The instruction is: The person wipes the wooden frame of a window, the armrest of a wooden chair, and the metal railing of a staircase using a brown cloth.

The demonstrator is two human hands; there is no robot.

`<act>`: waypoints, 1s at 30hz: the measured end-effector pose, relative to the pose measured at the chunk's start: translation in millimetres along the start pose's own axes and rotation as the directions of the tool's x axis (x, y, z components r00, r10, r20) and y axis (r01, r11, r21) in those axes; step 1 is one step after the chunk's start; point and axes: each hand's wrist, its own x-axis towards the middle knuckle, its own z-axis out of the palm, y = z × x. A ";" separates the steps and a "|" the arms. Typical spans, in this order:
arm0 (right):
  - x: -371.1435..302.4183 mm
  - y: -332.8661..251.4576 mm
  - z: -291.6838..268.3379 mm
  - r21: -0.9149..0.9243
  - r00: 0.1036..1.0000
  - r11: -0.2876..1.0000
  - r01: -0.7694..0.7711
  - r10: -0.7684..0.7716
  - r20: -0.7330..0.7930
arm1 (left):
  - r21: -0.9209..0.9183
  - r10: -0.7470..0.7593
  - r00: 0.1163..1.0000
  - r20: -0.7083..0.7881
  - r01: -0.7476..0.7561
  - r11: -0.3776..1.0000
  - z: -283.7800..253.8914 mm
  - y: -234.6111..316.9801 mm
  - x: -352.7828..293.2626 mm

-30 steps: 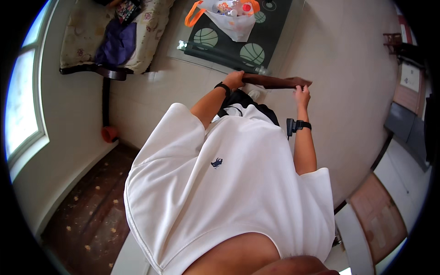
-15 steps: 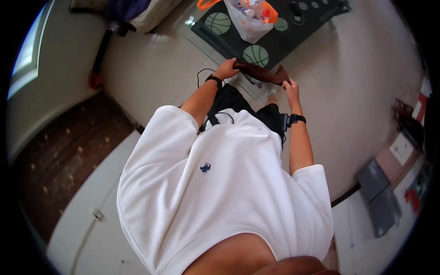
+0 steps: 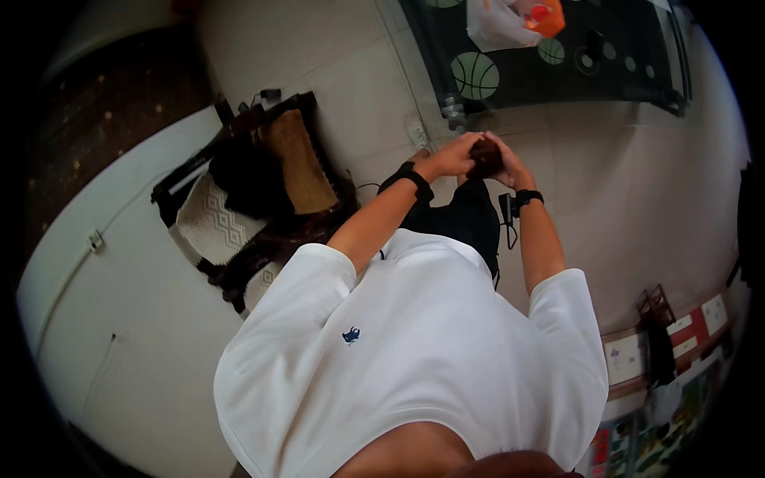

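Note:
Dark brown cloth (image 3: 484,161) is bunched between my two hands, in front of my black shorts. My left hand (image 3: 454,156) closes on its left side. On the other side my right hand (image 3: 511,164) has its fingers curled round the cloth, with fingertips close to the left hand's. Most of the cloth is hidden by the fingers, and its kind cannot be made out. Each wrist wears a black strap.
A dark table (image 3: 550,92) with green basketball prints stands ahead, a white and orange plastic bag (image 3: 498,24) on it. To my left a dark wooden seat (image 3: 299,231) holds a tan cushion (image 3: 296,163), black fabric and a patterned cushion (image 3: 215,219). Boxes (image 3: 625,358) line the right.
The brown cloth was stretched long between my hands and is now gathered small. My hands have come together. The view has turned, bringing the seat on the left into sight.

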 end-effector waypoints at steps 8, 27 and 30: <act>61.9 2.1 -29.9 -0.271 0.898 0.918 0.290 -0.359 -0.254 | 0.047 -0.290 0.955 -0.062 0.293 0.955 -13.3 -26.2 -61.8; 223.7 42.5 45.0 -0.986 0.593 0.027 -0.162 -0.796 -0.120 | -0.512 -0.813 0.524 -0.256 0.640 0.573 -32.0 -174.6 -247.3; 230.1 66.0 61.9 -0.983 0.686 -0.179 -0.046 -0.721 0.099 | -0.492 -0.824 0.527 -0.208 0.671 0.554 -23.3 -157.9 -229.1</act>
